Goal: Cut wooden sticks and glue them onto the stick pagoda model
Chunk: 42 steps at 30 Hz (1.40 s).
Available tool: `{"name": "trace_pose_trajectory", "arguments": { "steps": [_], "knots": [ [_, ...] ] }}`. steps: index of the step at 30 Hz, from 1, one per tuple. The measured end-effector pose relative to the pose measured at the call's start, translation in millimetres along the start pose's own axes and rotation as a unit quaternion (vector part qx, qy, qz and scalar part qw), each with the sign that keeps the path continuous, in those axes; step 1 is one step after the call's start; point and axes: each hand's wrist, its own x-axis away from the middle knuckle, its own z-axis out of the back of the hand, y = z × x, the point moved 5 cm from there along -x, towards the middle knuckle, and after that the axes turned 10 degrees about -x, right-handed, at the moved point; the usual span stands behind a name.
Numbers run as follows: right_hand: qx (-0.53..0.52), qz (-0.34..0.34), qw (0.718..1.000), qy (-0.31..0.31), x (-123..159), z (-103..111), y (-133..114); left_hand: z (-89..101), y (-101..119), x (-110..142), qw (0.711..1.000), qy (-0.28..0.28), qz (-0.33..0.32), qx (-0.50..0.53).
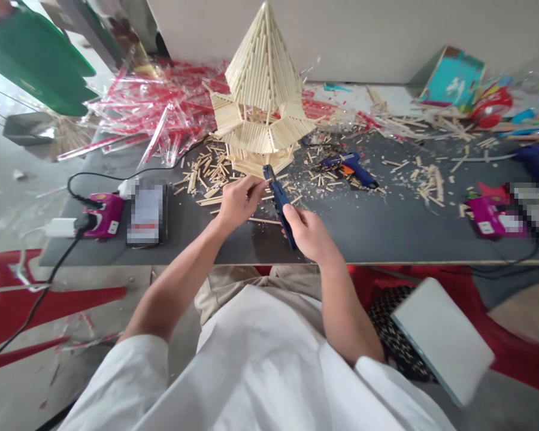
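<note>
My right hand (309, 232) is wrapped round a long, narrow dark blue hand tool (279, 200), which slants up and away over the table; its exact kind is unclear. Beside the tool's far end, the fingers of my left hand (241, 200) are pinched together. Whatever lies between those fingertips is too small to make out. Just beyond both hands stands a tower model (265, 66) built from thin wooden sticks, with a pointed roof and flared eaves below it. Cut wooden sticks (202, 170) lie scattered around its base.
A blue glue gun (353, 166) lies right of the model. At left are a phone (147, 212) and a purple power strip (105, 214) with cables. Red-and-clear plastic wrappers (161, 108) heap behind. Another purple power strip (498, 214) sits at right, near the table's front edge.
</note>
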Motion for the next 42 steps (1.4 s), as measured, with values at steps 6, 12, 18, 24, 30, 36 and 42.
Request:
{"name": "trace_pose_trajectory", "arguments": {
  "steps": [6, 12, 18, 24, 30, 36, 42],
  "knots": [
    [0.056, -0.009, 0.998, -0.003, -2.9, -3.3, 1.7, -0.7, -2.8, 1.2, 0.999, -0.021, 0.013, -0.021],
    [0.105, 0.024, 0.994, -0.003, -7.6, -9.8, 4.5, -3.3, -6.0, 2.3, 0.998, -0.039, -0.008, -0.046],
    [0.180, 0.028, 0.983, 0.037, -6.9, -8.2, 8.1, -0.5, -3.7, 1.3, 0.999, -0.037, 0.003, -0.030],
    [0.256, 0.028, 0.963, 0.079, 7.8, 24.5, 11.3, 9.2, -3.2, -2.4, 0.999, -0.003, 0.031, -0.015],
    [0.381, 0.034, 0.897, 0.222, 14.5, 77.9, 24.5, 6.2, -11.6, -3.9, 0.998, -0.016, 0.066, 0.005],
    [0.472, 0.055, 0.824, 0.309, 9.1, 114.6, 61.3, 4.3, -13.4, -6.0, 0.992, -0.118, 0.048, -0.001],
    [0.495, 0.053, 0.813, 0.302, 14.0, 118.2, 79.4, 3.9, -11.5, -5.0, 0.965, -0.259, -0.022, -0.044]
  ]
}}
